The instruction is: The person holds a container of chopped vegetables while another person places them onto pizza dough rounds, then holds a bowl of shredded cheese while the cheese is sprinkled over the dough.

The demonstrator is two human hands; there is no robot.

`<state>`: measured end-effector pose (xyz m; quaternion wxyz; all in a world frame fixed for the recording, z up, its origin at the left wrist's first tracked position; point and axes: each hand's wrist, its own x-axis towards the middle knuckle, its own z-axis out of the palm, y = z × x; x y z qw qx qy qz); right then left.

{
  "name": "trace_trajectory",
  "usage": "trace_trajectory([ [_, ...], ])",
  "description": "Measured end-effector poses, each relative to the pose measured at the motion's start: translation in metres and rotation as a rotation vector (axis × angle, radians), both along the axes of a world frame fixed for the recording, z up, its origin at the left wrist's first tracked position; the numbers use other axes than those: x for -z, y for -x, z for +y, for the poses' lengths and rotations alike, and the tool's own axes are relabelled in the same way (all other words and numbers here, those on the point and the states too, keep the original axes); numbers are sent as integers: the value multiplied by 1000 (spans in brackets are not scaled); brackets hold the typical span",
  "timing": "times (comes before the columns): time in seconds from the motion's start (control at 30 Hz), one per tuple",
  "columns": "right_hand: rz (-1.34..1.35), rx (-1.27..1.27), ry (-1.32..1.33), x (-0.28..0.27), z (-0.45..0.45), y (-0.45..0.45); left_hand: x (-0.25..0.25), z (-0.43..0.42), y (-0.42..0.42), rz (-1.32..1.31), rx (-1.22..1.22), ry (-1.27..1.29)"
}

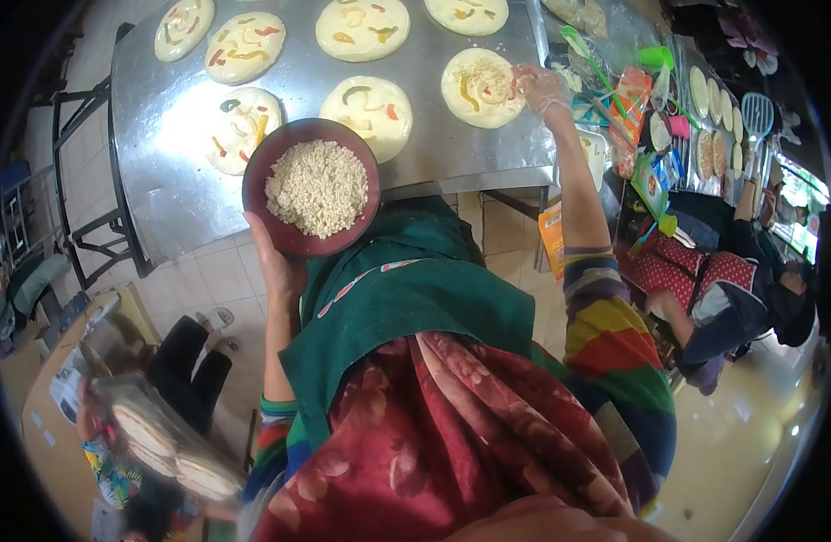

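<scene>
My left hand (278, 264) holds a dark red-brown bowl (255, 181) from below and the side. Pale crumbs (318, 188) are heaped inside it. At the right, my right hand (542, 92), in a clear plastic glove, is over the edge of a round of dough (474, 106); its fingers are drawn together on some crumbs. That round has crumbs scattered over its top, along with coloured strips. Beside it lies a glossy round (370, 117) with coloured strips and no crumbs, partly covered by the bowl. Another round (227, 131) is left of the bowl.
Several more topped rounds (363, 27) lie along the far side of the metal table (162, 208). Packets (650, 185) and utensils crowd the right side. One person (704, 280) works there with a blue slotted turner (757, 116). Another person at lower left carries a wrapped tray (176, 443).
</scene>
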<state>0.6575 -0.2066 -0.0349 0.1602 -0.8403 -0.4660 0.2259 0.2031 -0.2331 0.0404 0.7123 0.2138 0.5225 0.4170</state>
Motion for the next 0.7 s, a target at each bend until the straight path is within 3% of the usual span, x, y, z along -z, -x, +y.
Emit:
trace_trajectory([
  [0.2,-3,89,120,3,-8,-16,-5,2,7,5,-4,43],
  [0.4,49,66,-59,24,-4,-20,-7,5,11,20,48,42],
  [0.6,-247,-36,75,2,30,8,-7,6,13,8,73,41],
  [0.7,-134,-58,2,6,38,14,-9,7,13,22,69,48],
])
